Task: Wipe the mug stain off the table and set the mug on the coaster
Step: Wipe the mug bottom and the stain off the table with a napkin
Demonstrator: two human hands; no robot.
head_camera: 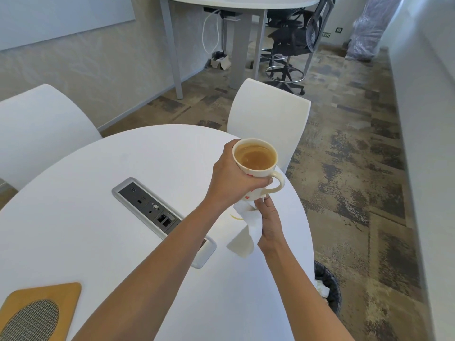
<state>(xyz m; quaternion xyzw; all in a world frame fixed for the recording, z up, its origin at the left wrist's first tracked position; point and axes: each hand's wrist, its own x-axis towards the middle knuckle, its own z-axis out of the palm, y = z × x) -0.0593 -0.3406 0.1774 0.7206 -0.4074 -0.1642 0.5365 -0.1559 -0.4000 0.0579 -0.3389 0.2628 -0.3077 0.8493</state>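
Head view: left hand [231,177] grips the mug [256,168] around its body, fingers [267,180] clenched by the handle, mug lifted clear of the white worktop [123,242] near its right edge; brown liquid fills the mug. Right hand [269,222] pinches a white tissue [246,230] just under the mug base, the tissue's free end hanging to the worktop. A faint yellowish ring stain [235,217] shows partly beside the tissue. Coaster [37,313], wooden with a mesh inset, lies at the lower left, well apart. Socket panel [160,217] sits mid-worktop
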